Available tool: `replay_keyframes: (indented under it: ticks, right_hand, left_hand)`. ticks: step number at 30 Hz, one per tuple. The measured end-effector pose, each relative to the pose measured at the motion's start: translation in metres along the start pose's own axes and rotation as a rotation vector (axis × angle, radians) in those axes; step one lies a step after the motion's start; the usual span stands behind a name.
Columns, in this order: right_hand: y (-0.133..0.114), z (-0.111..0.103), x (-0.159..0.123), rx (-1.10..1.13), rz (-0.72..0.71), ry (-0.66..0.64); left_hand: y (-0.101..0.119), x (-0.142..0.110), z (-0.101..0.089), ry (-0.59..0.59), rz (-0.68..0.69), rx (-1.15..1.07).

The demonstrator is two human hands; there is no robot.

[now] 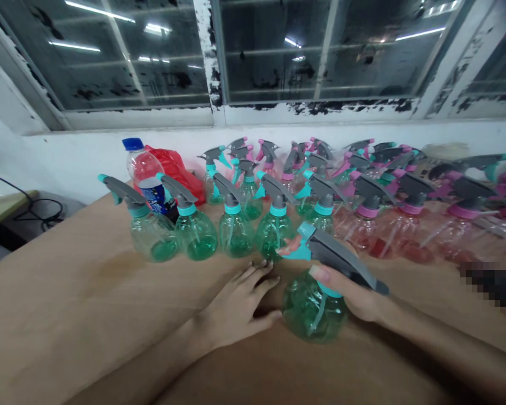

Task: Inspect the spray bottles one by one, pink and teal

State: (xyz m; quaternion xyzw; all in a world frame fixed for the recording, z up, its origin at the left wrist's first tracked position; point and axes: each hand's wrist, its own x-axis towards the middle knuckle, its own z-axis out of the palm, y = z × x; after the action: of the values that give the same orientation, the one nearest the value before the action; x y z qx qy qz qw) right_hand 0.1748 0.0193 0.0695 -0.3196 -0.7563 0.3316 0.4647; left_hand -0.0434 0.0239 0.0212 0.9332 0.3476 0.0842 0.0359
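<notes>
My right hand point(349, 289) is wrapped around the neck of a green spray bottle point(314, 315) with a grey and turquoise trigger head. The bottle is slightly tilted, and its dip tube shows through the clear body. Just left of it, my left hand point(242, 304) lies with its fingers spread on the brown tabletop point(109, 326), holding nothing. Beyond both hands stands a row of similar spray bottles: green ones with turquoise collars, such as this green bottle point(197, 236), and pink ones with pink collars, such as this pink bottle point(365, 233).
More spray bottles crowd behind the front row. A drink bottle point(145, 169) with a blue cap stands by a red plastic bag point(177, 169) at the back left. A white wall with windows point(320, 56) rises behind. A pixelated dark patch lies at the right edge.
</notes>
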Motion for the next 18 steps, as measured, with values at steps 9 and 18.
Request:
replay_keyframes:
  ticks: [9, 18]
  right_hand:
    - [-0.008, -0.001, 0.002, -0.009, 0.009, -0.004]
    - [-0.011, 0.001, -0.002, 0.032, 0.129, 0.02]
  left_hand:
    - [-0.002, -0.001, 0.0, 0.022, -0.008, -0.015]
    - [0.0, -0.002, 0.0, 0.004, -0.003, 0.01]
